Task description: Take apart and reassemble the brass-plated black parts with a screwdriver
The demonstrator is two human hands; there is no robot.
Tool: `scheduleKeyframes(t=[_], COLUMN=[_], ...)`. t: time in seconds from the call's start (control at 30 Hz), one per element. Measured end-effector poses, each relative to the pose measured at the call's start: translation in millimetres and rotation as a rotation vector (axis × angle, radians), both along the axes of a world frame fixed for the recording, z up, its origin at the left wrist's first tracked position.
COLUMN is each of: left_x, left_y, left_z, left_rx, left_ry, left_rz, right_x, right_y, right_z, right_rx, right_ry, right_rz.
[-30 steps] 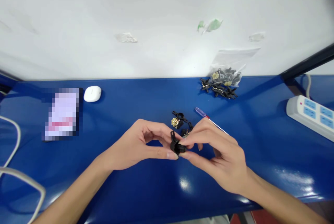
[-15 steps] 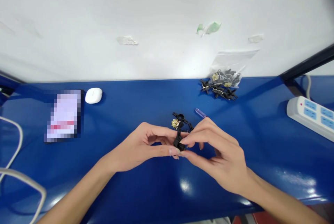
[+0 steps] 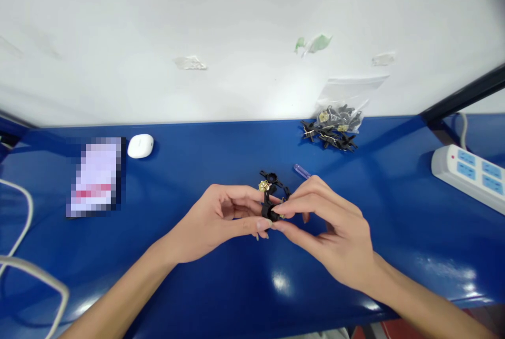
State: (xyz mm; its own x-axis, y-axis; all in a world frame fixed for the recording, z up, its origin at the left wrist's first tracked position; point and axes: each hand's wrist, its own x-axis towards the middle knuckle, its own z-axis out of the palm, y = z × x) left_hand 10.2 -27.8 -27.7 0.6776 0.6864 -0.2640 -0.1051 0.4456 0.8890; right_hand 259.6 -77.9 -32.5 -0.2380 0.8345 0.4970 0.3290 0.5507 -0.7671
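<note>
Between my two hands is a small black plastic part (image 3: 268, 209). My left hand (image 3: 221, 223) pinches it between thumb and fingers from the left. From the right, the thumb and fingertips of my right hand (image 3: 331, 228) close on the same part and cover some of it. Just beyond my fingertips, more black parts (image 3: 272, 177) lie on the blue table, beside a small gold-coloured piece (image 3: 264, 186). A purple-handled tool (image 3: 301, 171) lies partly hidden behind my right hand.
At the wall stands a clear plastic bag (image 3: 341, 112) of black and gold parts, with loose black parts (image 3: 331, 138) before it. A white case (image 3: 140, 146) and a pixelated phone-like object (image 3: 97, 176) lie left. A power strip (image 3: 469, 170) is at right, white cables (image 3: 35, 270) at left.
The black part has turned slightly between my fingers, and more of it shows. The fingers of both hands have shifted a little on it. The view has moved slightly.
</note>
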Motion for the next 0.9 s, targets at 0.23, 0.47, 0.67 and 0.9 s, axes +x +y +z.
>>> scheduleKeyframes(t=[0.23, 0.47, 0.67, 0.9], left_x=[2.9, 2.1, 2.1, 2.4], left_y=[0.5, 0.2, 0.9, 0.5], left_z=[3.6, -1.1, -3.1, -1.5], left_rx=[-0.022, -0.043, -0.047, -0.02], left_ry=[0.007, -0.003, -0.05, -0.076], left_rz=[-0.001, -0.009, -0.009, 0.061], right_x=[0.2, -0.1, 0.8, 1.4], right_y=[0.8, -1.2, -3.2, -5.8], right_z=[0.9, -0.3, 0.3, 0.0], right_rx=[-0.008, -0.017, -0.067, -0.219], right_ry=[0.011, 0.024, 0.055, 0.116], right_rz=[0.006, 0.002, 0.012, -0.012])
